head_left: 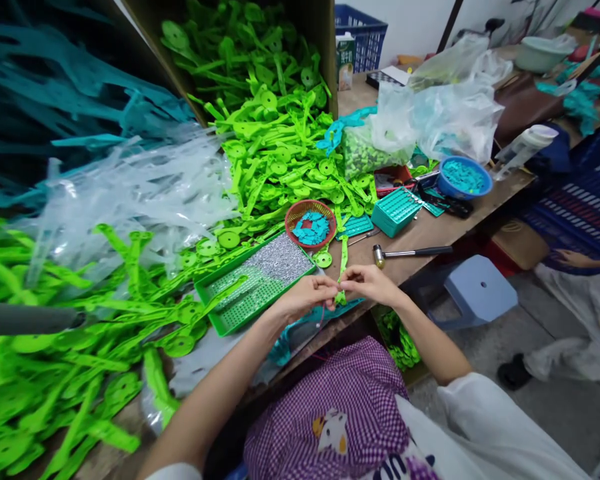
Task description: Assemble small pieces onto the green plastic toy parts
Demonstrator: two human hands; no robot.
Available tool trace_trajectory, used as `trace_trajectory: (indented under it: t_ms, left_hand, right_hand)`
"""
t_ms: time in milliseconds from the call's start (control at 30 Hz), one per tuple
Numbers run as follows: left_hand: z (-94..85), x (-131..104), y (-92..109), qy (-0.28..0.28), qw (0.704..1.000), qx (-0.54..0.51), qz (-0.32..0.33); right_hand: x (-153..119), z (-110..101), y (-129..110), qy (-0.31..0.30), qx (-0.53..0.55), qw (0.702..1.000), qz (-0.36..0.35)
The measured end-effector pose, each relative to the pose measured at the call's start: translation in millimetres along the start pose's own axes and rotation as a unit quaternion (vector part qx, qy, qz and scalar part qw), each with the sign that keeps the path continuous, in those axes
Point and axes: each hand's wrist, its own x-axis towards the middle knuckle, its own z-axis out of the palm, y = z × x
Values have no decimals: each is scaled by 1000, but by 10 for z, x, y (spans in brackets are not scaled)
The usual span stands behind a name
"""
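Both my hands meet at the table's front edge around one bright green plastic strip [343, 263] that stands nearly upright. My left hand [307, 297] pinches its lower end from the left. My right hand [370, 283] grips the same end from the right, fingers closed. Just behind my hands lies a green tray [215, 300] holding small silvery parts, and a red round basket [294, 215] of teal pieces. A small hammer [410, 253] lies on the wood to the right.
Heaps of green strips [275, 147] cover the table and fill a cardboard box. Teal parts box [396, 211], blue bowl [465, 178], plastic bags [450, 113] lie at the right. A blue stool [480, 290] stands on the floor; another person's arm [580, 259] shows at the right edge.
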Motion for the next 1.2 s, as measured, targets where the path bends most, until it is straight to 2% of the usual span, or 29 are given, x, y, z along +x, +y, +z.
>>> trace_trajectory:
  t_ms: [67, 133, 200, 333, 433, 633, 733, 800, 900, 967, 1067, 1200]
  left_hand:
    - [-31, 6, 8, 48, 990, 118, 68]
    - [-44, 12, 20, 105, 954, 231, 159]
    - [-50, 19, 31, 133, 913, 309, 230]
    - [-69, 41, 29, 144, 871, 379, 278]
    - [-89, 67, 13, 166, 851, 413, 279]
    - [-122, 168, 31, 158, 834, 453, 271]
    - [-147, 308, 65, 158, 835, 452, 270]
    - [-166, 422, 69, 155, 847, 430, 271]
    - [-175, 556, 12, 173, 875, 384, 240]
    - [-159, 599, -59, 186, 880, 386, 203]
    - [-106, 624, -166, 186, 866, 430, 177]
    - [-37, 665, -277, 180, 852, 465, 158]
  right_hand:
    - [-15, 14, 51, 24, -3, 1000, 0]
    - [-31, 31, 87, 46, -23, 999, -10]
    - [-39, 41, 102, 68, -60, 995, -30]
    - [-23, 46, 91, 105, -145, 980, -89]
    - [8, 48, 94, 114, -147, 978, -98]
    - [102, 1, 154, 103, -51, 993, -37]
    - [207, -117, 175, 82, -10, 997, -5]
    - [300, -231, 205, 86, -13, 996, 3]
    - [431, -384, 294, 158, -89, 983, -18]
    - [494, -430, 367, 198, -147, 969, -33]
    - [561, -404, 447, 198, -228, 953, -31]
    - [620, -336, 452, 184, -349, 919, 12]
